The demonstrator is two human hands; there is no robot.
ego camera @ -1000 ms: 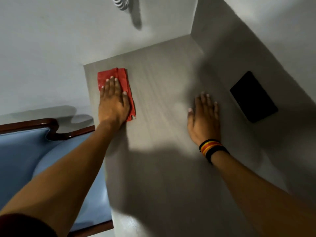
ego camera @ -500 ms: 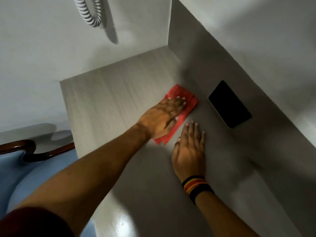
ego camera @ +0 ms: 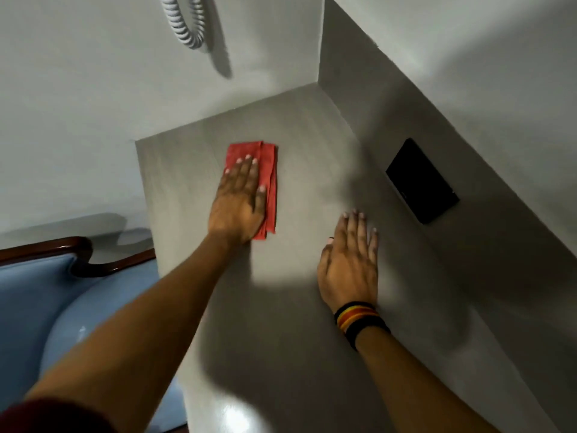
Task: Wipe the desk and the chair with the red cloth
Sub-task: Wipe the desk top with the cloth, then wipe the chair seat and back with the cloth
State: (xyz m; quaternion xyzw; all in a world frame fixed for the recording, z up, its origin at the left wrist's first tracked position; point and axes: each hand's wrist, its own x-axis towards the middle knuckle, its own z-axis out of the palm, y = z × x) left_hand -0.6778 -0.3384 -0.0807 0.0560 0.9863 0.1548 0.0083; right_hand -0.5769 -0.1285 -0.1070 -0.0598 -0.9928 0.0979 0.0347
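The folded red cloth (ego camera: 269, 170) lies flat on the grey desk (ego camera: 312, 145), near its far middle. My left hand (ego camera: 239, 201) presses down on the cloth with fingers spread flat, covering its left half. My right hand (ego camera: 349, 260) rests flat on the bare desk top to the right, palm down, holding nothing; it wears striped wristbands. The blue upholstered chair (ego camera: 37, 307) with a dark wooden frame stands at the lower left, against the desk's left edge.
A black flat panel (ego camera: 421, 181) sits in the grey side wall on the right. A white coiled cord (ego camera: 184, 23) hangs on the back wall above the desk. White walls close the desk at the back and right.
My left hand slid the cloth from the desk's far left corner across to the right wall, then back to the middle. My right hand stayed flat on the desk.
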